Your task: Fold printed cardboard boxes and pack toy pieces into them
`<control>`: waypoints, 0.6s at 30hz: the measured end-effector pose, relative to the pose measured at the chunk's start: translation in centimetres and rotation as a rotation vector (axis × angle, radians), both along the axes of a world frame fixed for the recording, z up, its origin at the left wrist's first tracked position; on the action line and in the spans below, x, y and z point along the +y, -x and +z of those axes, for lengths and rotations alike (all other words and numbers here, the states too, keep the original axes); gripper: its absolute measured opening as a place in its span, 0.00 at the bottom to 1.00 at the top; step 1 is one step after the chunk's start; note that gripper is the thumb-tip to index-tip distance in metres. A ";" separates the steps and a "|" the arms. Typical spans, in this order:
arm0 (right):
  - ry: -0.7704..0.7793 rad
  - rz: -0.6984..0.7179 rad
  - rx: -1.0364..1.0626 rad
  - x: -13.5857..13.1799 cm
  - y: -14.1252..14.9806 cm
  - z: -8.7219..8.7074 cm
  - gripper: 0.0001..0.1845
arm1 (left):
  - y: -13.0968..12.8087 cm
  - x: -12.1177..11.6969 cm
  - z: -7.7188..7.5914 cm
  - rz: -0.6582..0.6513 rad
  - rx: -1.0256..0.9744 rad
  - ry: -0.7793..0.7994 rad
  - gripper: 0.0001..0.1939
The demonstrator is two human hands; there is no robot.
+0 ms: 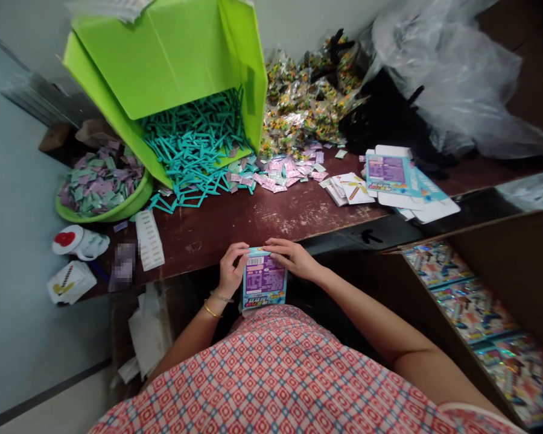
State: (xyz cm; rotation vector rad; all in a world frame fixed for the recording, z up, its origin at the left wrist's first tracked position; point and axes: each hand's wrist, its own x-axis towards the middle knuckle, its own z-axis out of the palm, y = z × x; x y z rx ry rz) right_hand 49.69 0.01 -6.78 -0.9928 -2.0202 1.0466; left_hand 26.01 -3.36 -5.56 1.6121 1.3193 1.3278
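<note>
A small blue and purple printed carton is held upright against my lap, just below the table's front edge. My left hand grips its upper left corner, thumb and fingers closed round the edge. At the top right, my right hand has its fingers bent over the upper edge of the same carton. The back panel with a barcode and small print faces up to me. Whether anything is inside the carton cannot be seen.
A lime-green bin spills teal plastic sticks onto the brown table. Small sachets fill a green basin. Flat cartons and cards lie right. An open cardboard box holds shiny packs.
</note>
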 end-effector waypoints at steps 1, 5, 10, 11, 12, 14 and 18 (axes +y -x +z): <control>0.011 0.003 0.007 0.1 0.0 -0.1 0.21 | 0.1 -0.1 0.0 -0.031 0.016 0.011 0.10; 0.034 -0.081 0.108 -0.2 0.0 -0.1 0.24 | -0.1 -0.3 -0.7 0.006 -0.029 0.074 0.17; 0.054 -0.288 0.246 -1.1 0.2 -0.1 0.20 | -1.1 -0.1 -0.9 0.061 -0.219 0.074 0.21; 0.073 -0.298 0.260 -1.2 0.2 -0.1 0.19 | -1.3 -0.1 -0.9 0.055 -0.225 0.074 0.20; 0.090 -0.303 0.274 -1.3 0.2 -0.2 0.19 | -1.4 -0.1 -0.9 0.053 -0.228 0.076 0.20; 0.112 -0.304 0.293 -1.4 0.2 -0.5 0.19 | -1.6 -0.2 -0.9 0.057 -0.227 0.072 0.20; 0.219 -0.347 0.373 -2.3 0.9 -1.2 0.29 | -1.0 0.2 -0.8 0.112 -0.166 0.028 0.21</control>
